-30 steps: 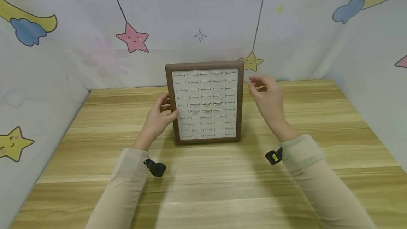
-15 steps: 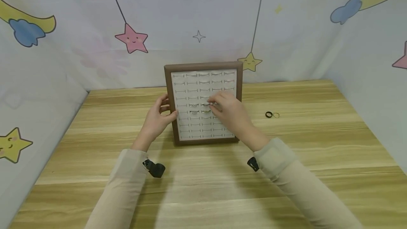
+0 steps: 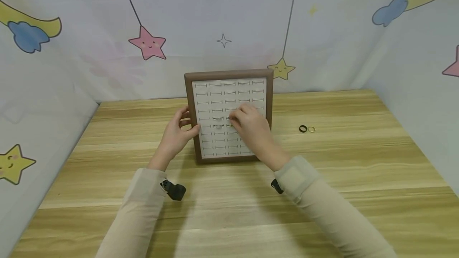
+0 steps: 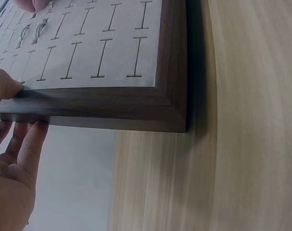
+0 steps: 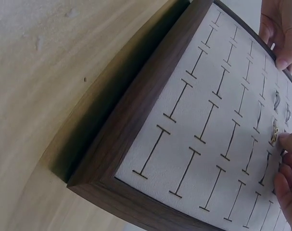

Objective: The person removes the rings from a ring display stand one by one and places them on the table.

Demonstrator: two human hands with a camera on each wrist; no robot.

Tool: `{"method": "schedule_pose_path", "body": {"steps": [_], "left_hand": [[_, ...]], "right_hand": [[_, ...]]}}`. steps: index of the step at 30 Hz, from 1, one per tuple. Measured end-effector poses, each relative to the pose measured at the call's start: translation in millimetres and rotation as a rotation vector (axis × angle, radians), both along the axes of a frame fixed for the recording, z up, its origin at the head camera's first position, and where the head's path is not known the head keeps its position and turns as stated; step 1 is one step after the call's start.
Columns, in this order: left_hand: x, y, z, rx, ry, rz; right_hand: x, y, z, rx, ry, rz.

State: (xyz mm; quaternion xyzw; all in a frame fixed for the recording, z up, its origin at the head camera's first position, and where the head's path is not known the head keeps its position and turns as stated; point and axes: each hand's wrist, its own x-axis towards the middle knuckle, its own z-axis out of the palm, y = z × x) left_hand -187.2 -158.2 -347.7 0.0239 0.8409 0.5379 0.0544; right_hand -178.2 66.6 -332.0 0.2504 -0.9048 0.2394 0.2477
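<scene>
"Between the fingers of the left hand, what did my remote feed show?"

"The ring board, gripped at its edge and standing on the bench."

"And the right hand?"

"I saw fingertips gathered just beside a gold ring in the board, but couldn't tell whether they pinched anything. Two silver rings sat left of them; a black ring and a thin yellow ring lay to their right."
</scene>
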Motion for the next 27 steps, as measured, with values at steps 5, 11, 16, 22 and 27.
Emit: {"method": "schedule_pose_path", "body": {"steps": [5,11,16,22,27], "left_hand": [[0.0,0,0.2,-0.004,0.003,-0.003],[-1.1,1,-0.2,-0.005,0.011,-0.009],[-1.3,0,-0.1,-0.007,0.005,-0.006],[-0.9,0,-0.4,-0.002,-0.003,0.002],[-0.6,0,-0.9,-0.004,0.000,0.001]], "right_hand": [[-0.2,-1,-1.4,-0.005,0.015,-0.007],[-1.4,4,-1.3,-0.055,-0.044,0.015],[-4.6,8,-0.4,-0.124,-0.093,0.065],[-6.7,12,3.3,-0.279,-0.234,0.087],[-9.7,22,12.4,-0.467,-0.398,0.043]]}}
